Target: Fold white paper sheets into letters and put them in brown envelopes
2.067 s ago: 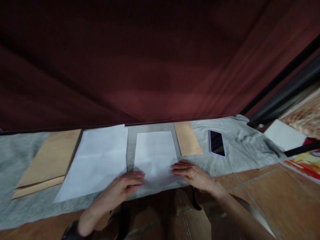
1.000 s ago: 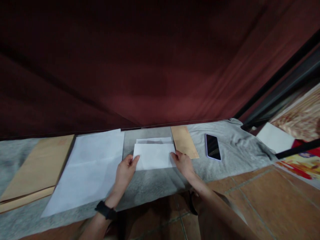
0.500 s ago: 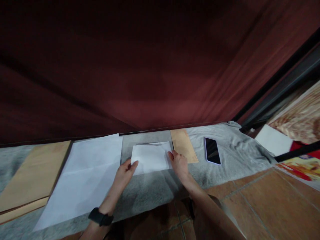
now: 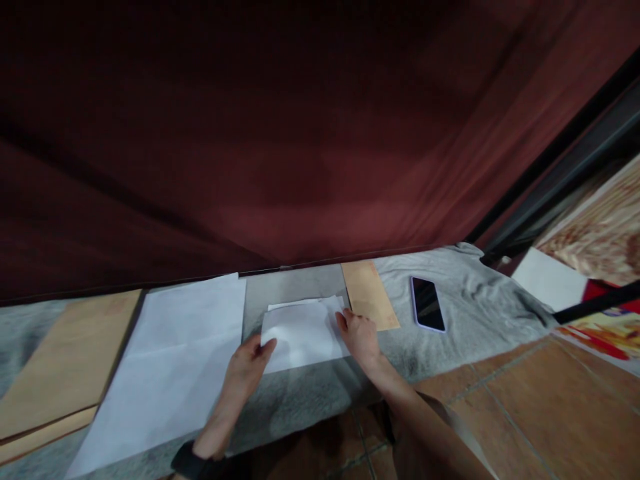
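A folded white sheet of paper (image 4: 304,335) lies across the grey cloth between my hands, its upper layers slightly offset along the far edge. My left hand (image 4: 250,363) pinches its left edge, thumb on top and the other fingers underneath. At the right edge my right hand (image 4: 359,335) grips the paper with thumb and curled fingers. Just beyond that hand lies a small brown envelope (image 4: 370,293). To the left of my left hand, larger white sheets (image 4: 170,367) with a crease across them are spread flat.
Large brown envelopes (image 4: 75,360) lie at the far left. A phone (image 4: 427,305) in a purple case rests right of the small envelope. The grey cloth (image 4: 480,300) borders a dark red curtain (image 4: 300,167); tiled floor (image 4: 550,393) is at the lower right.
The folded paper has shifted slightly toward me, and its top layer now sits lower than the layer behind it. Both hands still hold its edges.
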`<state>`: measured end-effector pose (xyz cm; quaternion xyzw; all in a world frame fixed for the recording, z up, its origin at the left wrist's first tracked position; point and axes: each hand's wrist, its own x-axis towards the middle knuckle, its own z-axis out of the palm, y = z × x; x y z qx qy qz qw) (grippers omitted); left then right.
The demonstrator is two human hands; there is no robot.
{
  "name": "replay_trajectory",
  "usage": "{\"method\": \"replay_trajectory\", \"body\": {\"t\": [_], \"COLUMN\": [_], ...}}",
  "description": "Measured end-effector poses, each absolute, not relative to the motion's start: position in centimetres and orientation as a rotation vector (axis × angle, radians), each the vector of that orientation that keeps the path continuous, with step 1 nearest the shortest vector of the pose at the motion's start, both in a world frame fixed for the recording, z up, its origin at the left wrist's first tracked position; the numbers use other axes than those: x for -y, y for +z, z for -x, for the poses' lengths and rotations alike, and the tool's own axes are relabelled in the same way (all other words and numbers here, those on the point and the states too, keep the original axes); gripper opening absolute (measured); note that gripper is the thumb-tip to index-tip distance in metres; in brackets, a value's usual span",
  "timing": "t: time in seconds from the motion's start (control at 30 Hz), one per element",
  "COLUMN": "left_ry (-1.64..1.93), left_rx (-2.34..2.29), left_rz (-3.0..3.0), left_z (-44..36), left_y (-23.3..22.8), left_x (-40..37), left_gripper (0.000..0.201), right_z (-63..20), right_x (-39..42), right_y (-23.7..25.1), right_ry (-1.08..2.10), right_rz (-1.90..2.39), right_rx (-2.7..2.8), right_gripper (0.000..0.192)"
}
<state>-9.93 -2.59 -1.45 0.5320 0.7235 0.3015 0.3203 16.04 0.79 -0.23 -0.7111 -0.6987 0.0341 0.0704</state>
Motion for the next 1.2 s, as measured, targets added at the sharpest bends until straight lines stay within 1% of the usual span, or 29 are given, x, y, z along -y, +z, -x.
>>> {"method": "replay_trajectory", "body": {"t": [0.23,0.37,0.63,0.67,0.73,0.83,0.93,1.0,1.2], "left_ry": [0.683,0.557,0.424,0.414,0.403,0.391,0.375,0.361,0.317], "left_rx": [-1.951,-2.079,-2.191,-2.198,-2.198,-2.194,-2.199,-2.202,-2.231], "left_rz": [-1.477,-1.518,-1.516,-1.519,-1.542,-1.558,-1.570,-1.579,-1.541], "left_z": [9.8,9.4,8.5,8.4,8.3,8.2,8.2,8.1,7.4], "left_y": [-1.7,-1.2,-0.7,-0.7,-0.7,-0.9,-1.0,-0.9,0.2], "left_x": [2.1,1.8,1.3,1.3,1.3,1.4,1.5,1.6,1.9], "left_gripper": [0.036,0.030,0.018,0.020,0.023,0.026,0.028,0.029,0.036], "right_z": [-16.9,-16.5,-16.1,-16.1,-16.1,-15.5,-14.4,-13.6,-12.7], "right_x": [-0.2,-0.1,0.2,0.2,0.2,0.3,0.7,1.1,2.2], "right_y": [-0.6,-1.1,-1.1,-1.0,-1.0,-1.3,-2.2,-2.9,-4.8], "right_ry": [0.056,0.028,-0.121,-0.141,-0.155,-0.051,0.115,0.165,0.075], "right_rz": [2.161,2.182,2.110,2.088,2.005,1.765,1.521,1.440,1.418], "right_rx": [2.109,2.117,2.097,2.088,2.079,2.110,2.176,2.227,2.332], "right_gripper": [0.032,0.030,0.020,0.021,0.030,0.042,0.046,0.049,0.051]}}
